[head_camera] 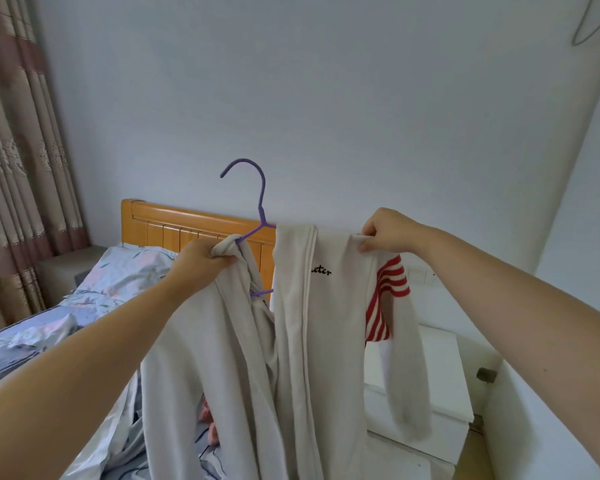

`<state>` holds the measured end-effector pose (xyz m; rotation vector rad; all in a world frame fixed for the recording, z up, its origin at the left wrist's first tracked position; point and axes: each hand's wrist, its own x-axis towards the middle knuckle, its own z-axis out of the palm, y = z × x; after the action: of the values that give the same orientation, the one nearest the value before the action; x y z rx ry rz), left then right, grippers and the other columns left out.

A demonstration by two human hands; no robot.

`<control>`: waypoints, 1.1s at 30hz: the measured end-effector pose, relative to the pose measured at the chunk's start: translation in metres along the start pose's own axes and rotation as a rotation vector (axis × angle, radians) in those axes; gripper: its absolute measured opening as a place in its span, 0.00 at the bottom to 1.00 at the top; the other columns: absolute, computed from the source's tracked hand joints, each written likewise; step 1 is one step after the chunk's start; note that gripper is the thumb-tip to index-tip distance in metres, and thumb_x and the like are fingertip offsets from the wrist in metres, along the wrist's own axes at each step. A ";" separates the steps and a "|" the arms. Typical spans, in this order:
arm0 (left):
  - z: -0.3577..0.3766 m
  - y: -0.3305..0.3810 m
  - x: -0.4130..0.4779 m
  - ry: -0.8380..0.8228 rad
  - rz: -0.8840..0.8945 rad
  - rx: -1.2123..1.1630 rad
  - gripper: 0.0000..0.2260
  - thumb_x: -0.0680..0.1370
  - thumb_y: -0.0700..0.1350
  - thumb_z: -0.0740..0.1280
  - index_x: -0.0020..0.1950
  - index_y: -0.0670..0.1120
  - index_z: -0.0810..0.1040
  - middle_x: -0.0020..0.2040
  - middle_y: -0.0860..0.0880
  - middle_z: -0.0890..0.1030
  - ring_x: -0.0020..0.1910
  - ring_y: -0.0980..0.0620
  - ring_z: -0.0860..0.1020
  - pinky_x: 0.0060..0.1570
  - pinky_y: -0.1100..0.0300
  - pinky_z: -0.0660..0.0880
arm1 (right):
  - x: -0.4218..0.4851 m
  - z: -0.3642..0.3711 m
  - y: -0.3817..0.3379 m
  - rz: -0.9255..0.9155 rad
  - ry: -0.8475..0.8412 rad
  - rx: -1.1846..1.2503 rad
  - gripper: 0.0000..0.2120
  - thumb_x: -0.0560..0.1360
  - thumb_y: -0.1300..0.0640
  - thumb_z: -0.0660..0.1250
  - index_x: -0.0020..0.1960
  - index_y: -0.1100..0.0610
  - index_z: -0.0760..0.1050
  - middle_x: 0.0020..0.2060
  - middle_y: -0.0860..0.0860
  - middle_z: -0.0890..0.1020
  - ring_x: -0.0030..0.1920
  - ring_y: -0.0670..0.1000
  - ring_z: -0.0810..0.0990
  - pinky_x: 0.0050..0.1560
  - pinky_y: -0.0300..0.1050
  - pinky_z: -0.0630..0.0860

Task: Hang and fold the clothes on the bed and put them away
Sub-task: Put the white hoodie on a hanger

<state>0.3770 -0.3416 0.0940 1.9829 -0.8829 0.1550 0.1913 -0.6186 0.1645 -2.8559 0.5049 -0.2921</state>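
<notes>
The head view shows both bare arms raised in front of the person. The left grip [201, 261] is closed around a bunched shoulder of a pale beige garment [291, 341]. One arm of a purple hanger [261, 199] goes into the cloth just at this grip. It cannot be told whether the fingers also hold the hanger itself. The right grip [388, 232] pinches the other shoulder edge of the garment between thumb and fingers.

The garment hangs down from both grips with its front open. Small black stitched letters sit on it below the right grip, a little toward the left one. The hook of the hanger rises above and between the grips, nearer to the left one. Directly below the right grip, a red and white striped cloth [388, 285] shows behind the beige sleeve.

The bed [32, 344], with a crumpled blue flowered sheet, lies below and to the left of the left grip. The wooden headboard [187, 225] stands behind that grip. A white cabinet [440, 375] stands below the right grip, behind the hanging sleeve. A patterned curtain [14, 133] hangs far to the left of the left grip.
</notes>
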 end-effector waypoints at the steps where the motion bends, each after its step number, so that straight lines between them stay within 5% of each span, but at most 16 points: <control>1: -0.001 0.003 0.000 -0.004 0.023 0.010 0.03 0.76 0.42 0.69 0.43 0.44 0.80 0.34 0.49 0.77 0.35 0.51 0.73 0.35 0.60 0.67 | -0.001 -0.002 0.001 -0.013 -0.015 -0.003 0.21 0.72 0.59 0.70 0.27 0.57 0.61 0.25 0.49 0.60 0.28 0.48 0.58 0.30 0.42 0.54; 6: -0.010 0.009 0.002 -0.044 0.101 0.137 0.10 0.76 0.41 0.69 0.36 0.52 0.75 0.31 0.52 0.73 0.35 0.50 0.71 0.33 0.59 0.65 | -0.003 -0.013 0.009 0.004 -0.135 0.061 0.16 0.77 0.54 0.66 0.34 0.62 0.75 0.26 0.47 0.69 0.29 0.45 0.65 0.33 0.38 0.64; 8: -0.011 0.013 0.003 -0.067 0.117 0.200 0.04 0.76 0.42 0.69 0.43 0.51 0.79 0.37 0.50 0.78 0.40 0.48 0.75 0.38 0.58 0.68 | -0.004 -0.016 0.002 -0.024 -0.107 0.110 0.15 0.78 0.55 0.65 0.34 0.58 0.79 0.26 0.43 0.75 0.28 0.41 0.71 0.36 0.33 0.68; 12: -0.002 0.030 0.004 -0.108 0.163 0.340 0.09 0.77 0.46 0.68 0.56 0.47 0.81 0.48 0.46 0.82 0.48 0.46 0.78 0.49 0.52 0.73 | 0.004 -0.017 -0.025 -0.164 0.118 0.285 0.13 0.78 0.58 0.64 0.36 0.56 0.80 0.29 0.43 0.77 0.29 0.38 0.71 0.36 0.29 0.68; 15: -0.001 0.033 0.005 -0.054 0.128 0.280 0.08 0.77 0.46 0.68 0.54 0.47 0.81 0.46 0.47 0.82 0.47 0.45 0.78 0.48 0.52 0.73 | 0.007 -0.016 -0.028 -0.127 0.031 0.080 0.14 0.79 0.58 0.62 0.35 0.55 0.73 0.31 0.48 0.72 0.30 0.43 0.68 0.39 0.39 0.68; 17: -0.002 0.027 0.007 -0.007 0.106 0.217 0.09 0.76 0.46 0.68 0.55 0.47 0.81 0.45 0.47 0.82 0.46 0.45 0.78 0.49 0.50 0.74 | 0.007 -0.016 -0.022 -0.013 -0.120 -0.043 0.09 0.79 0.62 0.59 0.51 0.55 0.77 0.44 0.47 0.75 0.45 0.45 0.74 0.51 0.43 0.70; 18: -0.002 0.024 0.008 0.005 0.099 0.200 0.09 0.76 0.45 0.68 0.54 0.46 0.82 0.45 0.46 0.82 0.46 0.45 0.78 0.49 0.49 0.74 | 0.004 -0.018 -0.021 -0.002 -0.169 0.020 0.15 0.78 0.63 0.58 0.63 0.55 0.73 0.53 0.46 0.74 0.54 0.45 0.74 0.58 0.42 0.69; 20: 0.000 0.022 0.007 0.003 0.089 0.189 0.07 0.76 0.45 0.68 0.52 0.46 0.82 0.43 0.46 0.82 0.45 0.44 0.78 0.48 0.48 0.75 | -0.002 -0.016 -0.029 -0.061 -0.189 0.192 0.21 0.78 0.62 0.59 0.70 0.52 0.67 0.59 0.46 0.73 0.62 0.47 0.72 0.63 0.42 0.67; 25: 0.008 0.024 0.006 -0.022 0.105 0.137 0.05 0.76 0.45 0.68 0.49 0.46 0.82 0.42 0.46 0.81 0.43 0.46 0.78 0.44 0.53 0.73 | 0.007 0.017 -0.053 -0.140 0.013 0.184 0.19 0.73 0.41 0.68 0.52 0.56 0.78 0.44 0.49 0.79 0.43 0.47 0.76 0.45 0.42 0.71; 29: 0.009 0.033 0.007 -0.184 0.096 0.117 0.06 0.77 0.45 0.68 0.41 0.47 0.78 0.36 0.50 0.76 0.38 0.51 0.73 0.37 0.61 0.67 | 0.013 0.034 -0.059 -0.125 0.211 0.275 0.20 0.70 0.51 0.72 0.29 0.56 0.65 0.27 0.48 0.65 0.29 0.48 0.65 0.33 0.43 0.60; 31: 0.004 0.033 0.011 -0.289 0.094 0.175 0.08 0.78 0.48 0.66 0.44 0.44 0.79 0.40 0.45 0.79 0.41 0.49 0.74 0.42 0.58 0.69 | 0.010 0.038 -0.061 -0.108 0.228 0.276 0.22 0.70 0.53 0.71 0.28 0.55 0.60 0.26 0.49 0.63 0.29 0.49 0.63 0.33 0.44 0.59; 33: 0.000 0.034 0.016 -0.361 0.097 0.222 0.14 0.79 0.52 0.63 0.51 0.41 0.80 0.48 0.40 0.81 0.46 0.47 0.75 0.47 0.56 0.69 | 0.007 0.041 -0.058 -0.081 0.200 0.233 0.17 0.71 0.52 0.71 0.31 0.59 0.68 0.28 0.50 0.68 0.32 0.50 0.68 0.34 0.45 0.62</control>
<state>0.3669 -0.3605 0.1244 2.2145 -1.2383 -0.0556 0.2257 -0.5600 0.1409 -2.6372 0.3637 -0.6131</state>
